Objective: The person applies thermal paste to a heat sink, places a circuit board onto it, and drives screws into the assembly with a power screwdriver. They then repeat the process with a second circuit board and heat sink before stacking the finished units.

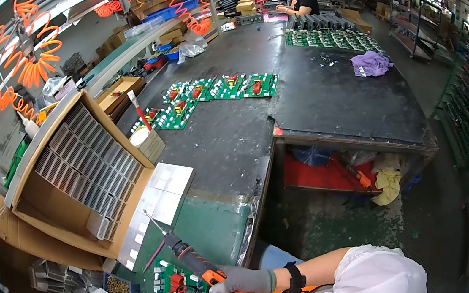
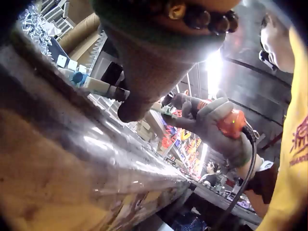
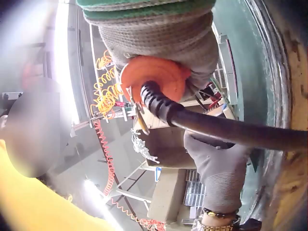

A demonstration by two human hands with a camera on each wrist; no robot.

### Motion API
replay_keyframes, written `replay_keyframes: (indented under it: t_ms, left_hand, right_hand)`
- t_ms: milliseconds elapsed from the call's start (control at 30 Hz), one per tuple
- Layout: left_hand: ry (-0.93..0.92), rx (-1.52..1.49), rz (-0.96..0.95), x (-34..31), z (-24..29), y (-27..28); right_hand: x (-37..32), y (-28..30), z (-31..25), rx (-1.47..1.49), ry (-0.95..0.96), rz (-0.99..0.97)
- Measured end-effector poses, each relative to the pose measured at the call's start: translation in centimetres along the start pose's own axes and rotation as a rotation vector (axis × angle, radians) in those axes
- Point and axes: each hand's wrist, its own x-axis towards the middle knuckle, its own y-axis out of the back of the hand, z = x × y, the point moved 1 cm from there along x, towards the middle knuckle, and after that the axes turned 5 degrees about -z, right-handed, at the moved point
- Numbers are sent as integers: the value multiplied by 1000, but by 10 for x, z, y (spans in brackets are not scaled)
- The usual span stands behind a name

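My right hand [image 1: 236,282], in a grey glove, grips an orange-and-black electric screwdriver [image 1: 193,259]. Its long thin bit points up and left, past a white-and-silver plate [image 1: 163,192]. Below the screwdriver, a green circuit board [image 1: 163,280] with a red part and white connectors lies at the bench's near end. The gloved left hand [image 3: 219,166] is at this board, its fingers down among the parts in the left wrist view; I cannot tell whether they pinch anything. A black cord [image 3: 231,130] runs from the screwdriver's rear end.
A cardboard box [image 1: 54,214] of slotted metal heat sinks stands left of the plate. Screws fill a small bin [image 1: 118,289] nearby. More green boards [image 1: 231,86] lie farther up the dark bench, beyond a white pot with a brush [image 1: 140,112]. Orange coiled hoses [image 1: 34,58] hang at left.
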Motion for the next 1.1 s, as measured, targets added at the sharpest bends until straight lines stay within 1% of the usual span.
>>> replay_keyframes:
  t_ms: [33, 100, 133, 167, 200, 233, 267, 300, 333, 367, 400, 433, 467, 500, 533, 567, 600, 633, 700, 733, 767, 800, 833, 900, 933, 967, 1000, 1100]
  left_hand:
    - [3, 4, 0, 1, -3, 1]
    - [-55, -19, -34, 3, -6, 0]
    - [-103, -11, -36, 4, -8, 1]
    - [-103, -12, -35, 6, -4, 11]
    - [-95, 37, -175, 8, 2, 22]
    - [-83, 86, -317, 8, 7, 28]
    - [-116, 120, -351, 6, 9, 28]
    - [-92, 129, -366, 7, 14, 33]
    - [-97, 53, -360, 9, 22, 43]
    - [-77, -11, -367, 7, 26, 53]
    - [0, -4, -419, 6, 25, 45]
    - [92, 4, -475, 4, 21, 38]
    - [98, -40, -471, 7, 20, 50]
    - [96, -87, -447, 17, 24, 58]
    - [76, -93, -433, 21, 18, 61]
    - [37, -103, -410, 26, 11, 63]
    - [27, -133, -410, 31, 3, 66]
    - [3, -172, -406, 39, -6, 68]
    - [-24, -294, -482, 65, -32, 77]
    - [-49, -321, -525, 78, -50, 70]
    - [-77, -347, -566, 91, -65, 67]
    - [-68, -479, -631, 103, -78, 63]
    - [-77, -531, -667, 110, -88, 59]
    - [-89, -634, -742, 126, -106, 49]
    - [-47, -669, -812, 131, -106, 53]
    - [-7, -701, -883, 137, -105, 60]
    - [10, -647, -930, 143, -104, 64]
    - [13, -695, -958, 147, -121, 47]
  right_hand:
    - [-1, 0, 0, -26, -13, 9]
    - [-8, 0, -1, -27, 1, 10]
    - [-9, 4, 4, 15, -1, 41]
    - [-11, 7, 9, 58, -4, 71]
    - [-13, 9, 11, 60, 9, 114]
    - [-16, 10, 12, 60, 3, 114]
    - [-19, 12, 12, 64, -10, 139]
    - [-20, 12, 14, 70, -35, 155]
    - [-24, 9, 8, 14, -25, 162]
    - [-25, 6, 4, 26, -29, 162]
    - [-23, 14, 9, 21, -34, 162]
    - [-24, 8, 0, -19, -21, 150]
    - [-25, 8, -5, -116, -113, 166]
    - [-23, 17, -5, -174, -87, 123]
    - [-26, 13, -11, -187, -72, 155]
    - [-28, 14, -10, -259, -12, 186]
    - [-34, 15, -14, -308, -26, 167]
    - [-40, 16, -20, -327, 0, 104]
    - [-54, 10, -33, -316, -17, 7]
    - [-61, 13, -33, -320, -43, 1]
    - [-72, 16, -32, -343, -147, -23]
    - [-80, 15, -34, -366, -248, -45]
    - [-83, 4, -38, -406, -333, -24]
    - [-93, 7, -29, -726, -375, -53]
    - [-93, 4, -28, -727, -386, -51]
    - [-91, -2, -27, -810, -465, -12]
    - [-88, -7, -25, -891, -540, 29]
    - [-71, -10, -17, -913, -558, 76]
